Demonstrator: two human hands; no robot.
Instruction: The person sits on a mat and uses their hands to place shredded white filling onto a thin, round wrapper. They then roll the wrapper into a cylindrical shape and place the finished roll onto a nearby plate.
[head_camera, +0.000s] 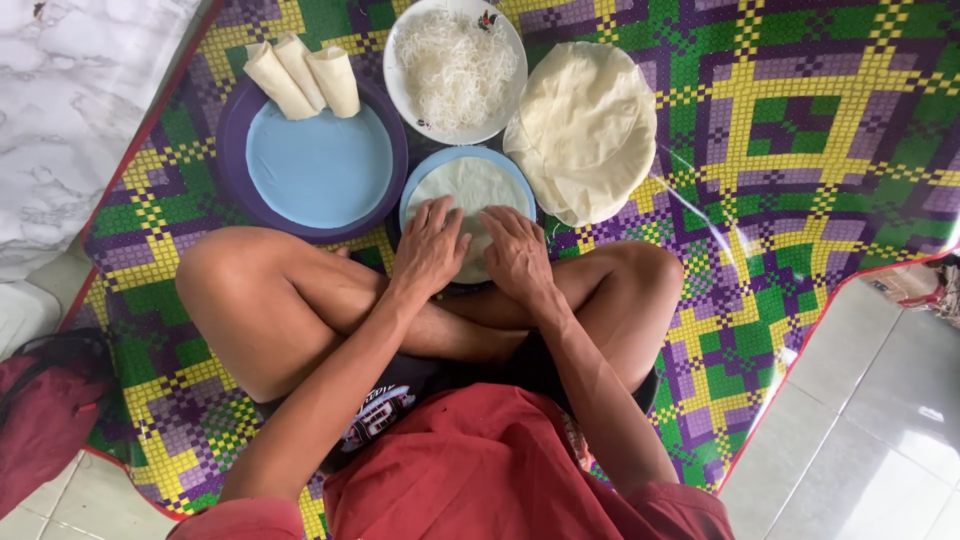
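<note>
Person seated cross-legged on a woven plastic floor mat (800, 150), checked green, purple and yellow with a red border.

Left hand (430, 248) and right hand (516, 252) lie side by side, palms down, fingers loosely spread, pressing flat on a thin round pale wrapper sheet (470, 190). The sheet lies on a small round blue plate (425, 185), just ahead of the shins, at about 12 o'clock from the body. Neither hand pinches anything.

Around the plate:
- 10 o'clock: large round purple tray with a light blue centre (320, 170), nearly touching the plate. Three pale rolled wraps (302, 75) lean on its far rim.
- 12 o'clock, farther out: white round plate of thin white noodles (455, 70), close behind the blue plate.
- 1 o'clock: stack of round cream wrapper sheets (585, 125), its edge just beside the blue plate.

Open room: mat is bare to the right, from 1 to 4 o'clock, out to its red edge. Beyond that, pale floor tiles (860, 450). Marbled white floor (70, 110) lies past the mat's edge at 10 o'clock. A dark red bag (45, 420) sits at 8 o'clock, off the mat.
</note>
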